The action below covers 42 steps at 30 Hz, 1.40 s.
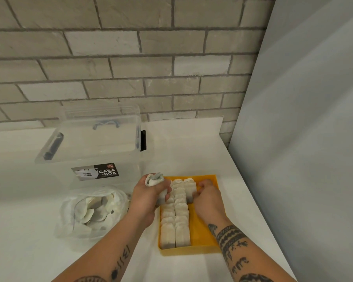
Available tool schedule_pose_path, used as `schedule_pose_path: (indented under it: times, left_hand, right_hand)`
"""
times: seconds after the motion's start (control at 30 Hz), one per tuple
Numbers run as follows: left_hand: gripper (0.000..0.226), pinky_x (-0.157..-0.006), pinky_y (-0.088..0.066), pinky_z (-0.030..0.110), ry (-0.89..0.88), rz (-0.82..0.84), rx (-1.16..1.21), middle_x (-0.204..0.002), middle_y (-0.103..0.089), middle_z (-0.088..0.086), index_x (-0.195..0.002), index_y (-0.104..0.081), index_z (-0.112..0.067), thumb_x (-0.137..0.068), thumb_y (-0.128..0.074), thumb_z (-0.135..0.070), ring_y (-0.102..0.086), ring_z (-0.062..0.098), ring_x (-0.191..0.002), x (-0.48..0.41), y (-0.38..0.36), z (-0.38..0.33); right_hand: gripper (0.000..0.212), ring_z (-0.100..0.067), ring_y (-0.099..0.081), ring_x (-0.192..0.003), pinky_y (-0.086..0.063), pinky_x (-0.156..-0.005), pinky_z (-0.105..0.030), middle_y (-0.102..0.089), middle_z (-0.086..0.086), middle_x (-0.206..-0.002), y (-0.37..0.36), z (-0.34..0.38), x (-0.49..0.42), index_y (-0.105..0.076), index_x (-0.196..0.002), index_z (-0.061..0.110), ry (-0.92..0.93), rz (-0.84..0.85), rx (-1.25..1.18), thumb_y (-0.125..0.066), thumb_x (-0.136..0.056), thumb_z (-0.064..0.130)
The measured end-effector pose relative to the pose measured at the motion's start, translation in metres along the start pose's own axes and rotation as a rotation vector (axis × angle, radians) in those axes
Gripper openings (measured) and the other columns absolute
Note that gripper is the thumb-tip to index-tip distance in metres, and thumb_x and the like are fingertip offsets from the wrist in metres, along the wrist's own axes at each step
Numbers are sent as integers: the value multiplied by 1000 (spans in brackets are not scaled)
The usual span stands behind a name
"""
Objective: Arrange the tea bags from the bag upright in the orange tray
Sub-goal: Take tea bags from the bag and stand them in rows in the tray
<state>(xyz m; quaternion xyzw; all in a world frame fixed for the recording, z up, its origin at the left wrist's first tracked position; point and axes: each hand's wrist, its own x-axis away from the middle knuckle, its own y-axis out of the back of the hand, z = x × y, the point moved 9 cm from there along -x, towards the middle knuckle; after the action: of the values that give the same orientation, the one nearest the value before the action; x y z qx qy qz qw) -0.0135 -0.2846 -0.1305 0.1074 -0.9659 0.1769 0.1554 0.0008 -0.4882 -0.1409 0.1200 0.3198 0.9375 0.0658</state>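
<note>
An orange tray [202, 237] lies on the white counter, right of centre. Two full rows of white tea bags [174, 224] stand upright along its left side, and a short third row [190, 189] stands at the far end. My left hand [151, 197] grips a bunch of tea bags [154, 179] over the tray's far left corner. My right hand [209, 197] reaches into the tray with its fingers curled at the tea bags of the third row. A clear plastic bag [90, 210] with several loose tea bags lies left of the tray.
A clear plastic storage box [94, 147] with a "CASA BOX" label and black clips stands behind the bag. A grey brick wall backs the counter. A tall pale panel [304, 139] closes off the right side, close to the tray.
</note>
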Motion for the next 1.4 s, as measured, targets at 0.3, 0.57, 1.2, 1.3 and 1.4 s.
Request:
schedule_pose_path:
  times: [0.3,0.57,1.2,1.3,1.4]
  left_hand:
    - [69,-64,-59,34,267,112,259,-86,-76,14,-105,-63,-6,-91,-45,-71,-77,25,-77,17,-47,9]
    - [36,-68,-63,32,252,214,261,-97,-72,17,-114,-60,-7,-96,-63,-38,-75,25,-85,23,-63,11]
    - [57,-87,-58,51,75,163,179,-117,-68,28,-123,-59,-3,-72,-82,5,-69,44,-104,14,-42,1]
    - [45,-72,-63,43,76,152,218,-101,-71,19,-117,-61,-6,-77,-77,6,-73,33,-88,14,-42,-2]
    - [43,-63,-62,30,79,110,286,-93,-71,9,-110,-62,-10,-73,-77,7,-75,21,-79,13,-38,-4]
  right_hand:
    - [20,0,-62,-79,-44,-66,-10,-68,12,-93,10,60,36,-68,-95,31,243,137,-238,-77,-83,44]
    - [17,3,-57,-66,-42,-59,-14,-65,10,-77,15,54,32,-68,-81,25,269,98,-183,-77,-85,38]
    - [19,-14,-64,-63,-57,-65,-28,-74,-9,-79,25,43,23,-71,-97,13,149,359,-367,-81,-85,24]
    - [11,-8,-62,-61,-53,-58,-23,-71,-3,-75,27,39,21,-71,-93,12,141,317,-348,-77,-88,20]
    - [7,-9,-63,-68,-54,-57,-21,-73,-6,-84,37,34,14,-72,-90,15,123,202,-328,-74,-91,22]
